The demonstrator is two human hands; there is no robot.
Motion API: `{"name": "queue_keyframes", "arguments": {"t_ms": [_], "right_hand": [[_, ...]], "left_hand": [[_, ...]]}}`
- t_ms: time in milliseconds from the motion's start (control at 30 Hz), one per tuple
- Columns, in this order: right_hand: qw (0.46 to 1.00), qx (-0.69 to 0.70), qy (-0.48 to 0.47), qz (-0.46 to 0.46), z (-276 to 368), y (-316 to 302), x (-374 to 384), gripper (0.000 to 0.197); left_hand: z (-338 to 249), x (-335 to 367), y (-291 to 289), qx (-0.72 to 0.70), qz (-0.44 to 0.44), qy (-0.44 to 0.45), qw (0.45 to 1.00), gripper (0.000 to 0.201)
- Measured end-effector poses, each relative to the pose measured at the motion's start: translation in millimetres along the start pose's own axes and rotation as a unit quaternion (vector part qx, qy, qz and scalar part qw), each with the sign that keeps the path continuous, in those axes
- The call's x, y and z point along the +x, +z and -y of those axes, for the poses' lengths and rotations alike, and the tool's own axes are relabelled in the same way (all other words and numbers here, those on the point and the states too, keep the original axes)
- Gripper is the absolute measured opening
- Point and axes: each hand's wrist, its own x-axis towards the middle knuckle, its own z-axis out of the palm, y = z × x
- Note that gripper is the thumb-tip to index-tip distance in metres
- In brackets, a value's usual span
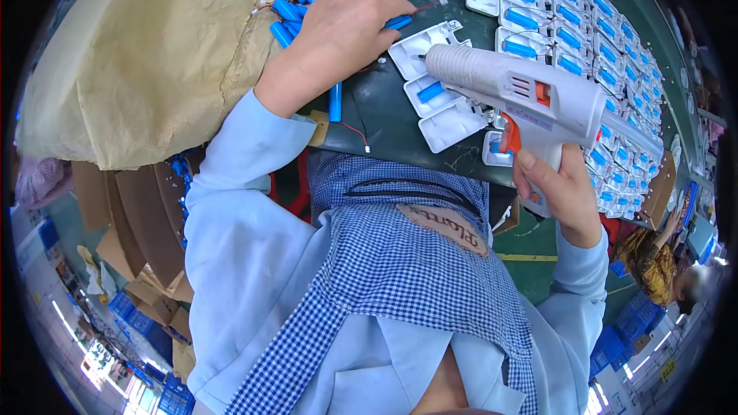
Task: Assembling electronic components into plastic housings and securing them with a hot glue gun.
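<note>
While gripped, glue gun (530, 100) nozzle points left

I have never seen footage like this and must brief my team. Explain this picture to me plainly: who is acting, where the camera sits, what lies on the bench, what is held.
There is no machine here: a person works with two bare hands. The one picture comes from a wide camera on that person's head, looking down, so the edges bend and the checked apron fills the middle. The right hand grips a white glue gun with an orange trigger, its nozzle pointing at an open white plastic case on the dark green table. The left hand reaches over a pile of blue batteries with thin wires; what it grips is hidden. Rows of white cases with batteries fitted lie to the right. A tan sack sits at the left.
</note>
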Motion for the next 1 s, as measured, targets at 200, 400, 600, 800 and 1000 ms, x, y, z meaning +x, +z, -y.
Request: {"name": "queue_keyframes", "arguments": {"t_ms": [200, 400, 600, 800, 1000], "right_hand": [[0.999, 0.019, -0.010, -0.025, -1.3, 0.0, -0.9, 0.027], [1.000, 0.016, -0.024, -0.011, 2.8, 0.2, -4.3, 0.035], [0.999, 0.042, -0.028, -0.020, -1.4, 2.5, -9.2, 0.039], [0.997, 0.057, -0.042, -0.031, -4.7, 5.8, -11.2, 0.039], [0.997, 0.048, -0.033, -0.043, -8.5, 5.6, -9.5, 0.034]], "left_hand": [[-0.9, 7.6, 2.9, 0.015, 0.004, 0.019, 1.000, 0.016], [0.1, 14.1, -14.5, -0.219, 0.012, -0.035, 0.975, 0.015], [-17.9, 18.6, 8.6, -0.222, 0.014, 0.013, 0.975, 0.013], [-24.9, 14.0, 25.1, -0.096, -0.026, 0.045, 0.994, 0.010], [-16.2, 13.2, 7.4, -0.129, -0.104, 0.016, 0.986, 0.009]]}}
